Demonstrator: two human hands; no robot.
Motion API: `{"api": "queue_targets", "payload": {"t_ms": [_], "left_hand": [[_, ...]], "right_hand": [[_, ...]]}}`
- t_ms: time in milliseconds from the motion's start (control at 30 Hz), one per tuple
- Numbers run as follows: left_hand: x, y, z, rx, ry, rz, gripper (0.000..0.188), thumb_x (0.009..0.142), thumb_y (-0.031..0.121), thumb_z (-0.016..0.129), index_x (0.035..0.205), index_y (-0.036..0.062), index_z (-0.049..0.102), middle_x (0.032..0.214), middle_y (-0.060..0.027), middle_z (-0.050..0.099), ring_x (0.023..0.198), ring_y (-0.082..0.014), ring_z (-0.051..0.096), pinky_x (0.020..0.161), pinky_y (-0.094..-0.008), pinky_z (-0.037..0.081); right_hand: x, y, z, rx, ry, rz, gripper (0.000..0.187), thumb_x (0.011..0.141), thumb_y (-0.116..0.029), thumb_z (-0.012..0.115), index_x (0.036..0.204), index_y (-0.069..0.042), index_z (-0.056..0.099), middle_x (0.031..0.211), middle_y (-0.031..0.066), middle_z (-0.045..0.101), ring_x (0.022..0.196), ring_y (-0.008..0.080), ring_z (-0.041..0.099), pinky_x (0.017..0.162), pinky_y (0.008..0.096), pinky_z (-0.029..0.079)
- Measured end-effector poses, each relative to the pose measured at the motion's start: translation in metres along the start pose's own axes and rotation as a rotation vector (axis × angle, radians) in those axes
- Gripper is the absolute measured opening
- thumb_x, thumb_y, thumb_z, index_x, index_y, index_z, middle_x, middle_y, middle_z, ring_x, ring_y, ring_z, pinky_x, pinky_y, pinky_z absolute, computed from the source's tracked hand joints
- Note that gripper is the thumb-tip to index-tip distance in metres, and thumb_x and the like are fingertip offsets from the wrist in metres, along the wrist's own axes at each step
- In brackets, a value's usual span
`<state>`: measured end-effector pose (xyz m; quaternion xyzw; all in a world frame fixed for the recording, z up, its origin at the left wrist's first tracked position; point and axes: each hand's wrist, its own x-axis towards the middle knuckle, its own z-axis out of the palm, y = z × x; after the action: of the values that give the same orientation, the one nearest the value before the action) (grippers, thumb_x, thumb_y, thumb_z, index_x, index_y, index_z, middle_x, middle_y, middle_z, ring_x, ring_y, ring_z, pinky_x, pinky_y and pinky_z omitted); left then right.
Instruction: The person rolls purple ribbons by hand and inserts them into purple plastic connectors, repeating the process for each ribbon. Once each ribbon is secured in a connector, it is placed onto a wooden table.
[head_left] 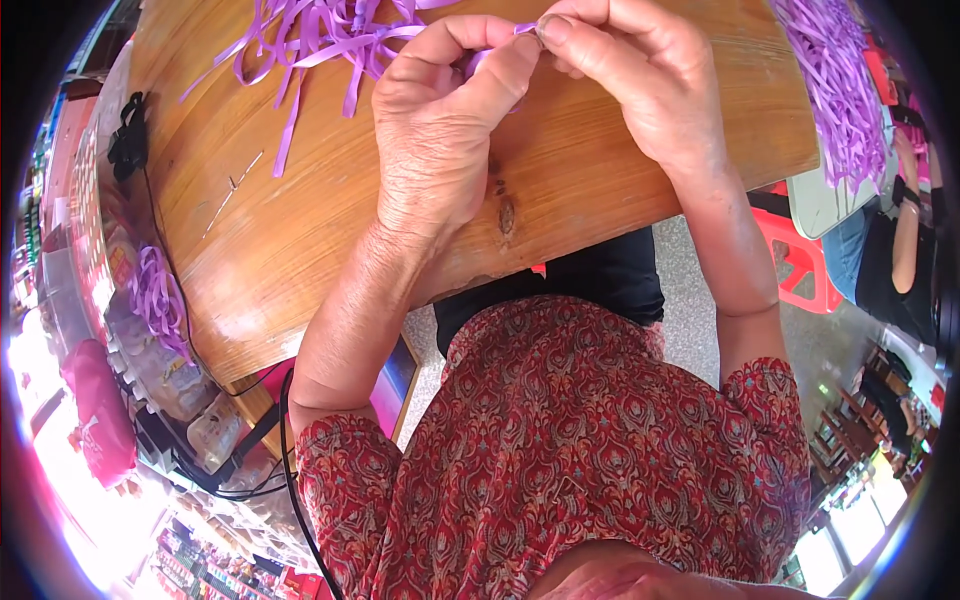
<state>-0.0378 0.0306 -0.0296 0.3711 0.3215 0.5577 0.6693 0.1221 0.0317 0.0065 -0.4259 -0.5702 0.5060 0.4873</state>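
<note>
Both my hands meet above the far part of the wooden table (300, 210). Thumb and forefinger of my left hand (440, 120) pinch a purple ribbon (524, 29), with more of it showing inside the curled fingers. The fingertips of my right hand (640, 70) close on the same ribbon right beside the left thumb. How the ribbon runs between the fingertips is too small to make out. Just left of my hands, a loose heap of purple ribbons (340, 45) lies on the table, some strips trailing toward me.
A thin metal tool (232, 187) lies on the table's left. A black cable (155, 215) runs down the left edge, near a purple ribbon bundle (158, 300) and a pink pouch (100, 410). More ribbons (835, 90) hang at the right, by a red stool (800, 260) and another person (905, 250).
</note>
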Motion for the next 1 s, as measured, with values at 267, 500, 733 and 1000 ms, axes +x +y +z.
{"api": "queue_targets", "payload": {"t_ms": [267,500,733,1000], "left_hand": [[0.000,0.003,-0.001,-0.213,-0.149,-0.008,0.009,0.089,0.010,0.061,0.096,0.0045,0.063,0.073,0.0035,0.049,0.068,-0.0085,0.040,0.066,-0.0251,0.036],[0.005,-0.001,-0.009,-0.322,-0.162,-0.106,0.011,0.088,0.011,0.062,0.097,0.0040,0.063,0.077,0.0026,0.054,0.069,-0.0074,0.045,0.063,-0.0241,0.037],[0.000,0.006,-0.001,-0.248,-0.088,-0.122,0.015,0.090,0.013,0.060,0.100,0.0032,0.062,0.073,0.0044,0.048,0.067,-0.0078,0.040,0.065,-0.0240,0.037],[0.002,0.002,-0.004,-0.315,-0.112,-0.117,0.009,0.087,0.007,0.064,0.095,0.0038,0.064,0.087,-0.0012,0.065,0.073,-0.0060,0.053,0.060,-0.0230,0.038]], "right_hand": [[0.006,0.009,-0.006,0.392,-0.102,0.224,0.013,0.088,-0.010,0.059,0.092,0.002,0.063,0.078,0.0045,0.061,0.073,0.0107,0.055,0.070,0.0222,0.043],[0.004,-0.008,-0.002,0.135,-0.092,0.178,0.009,0.089,-0.004,0.056,0.093,0.002,0.062,0.083,0.0057,0.062,0.080,0.0136,0.059,0.072,0.0247,0.046],[-0.003,-0.020,0.006,-0.487,0.065,-0.452,0.012,0.084,0.004,0.061,0.096,0.002,0.062,0.088,0.0088,0.063,0.079,0.0160,0.061,0.070,0.0239,0.046],[-0.004,-0.025,0.004,-0.372,-0.010,-0.355,0.012,0.081,0.005,0.063,0.093,0.003,0.064,0.085,0.0098,0.062,0.076,0.0157,0.061,0.067,0.0238,0.046]]}}
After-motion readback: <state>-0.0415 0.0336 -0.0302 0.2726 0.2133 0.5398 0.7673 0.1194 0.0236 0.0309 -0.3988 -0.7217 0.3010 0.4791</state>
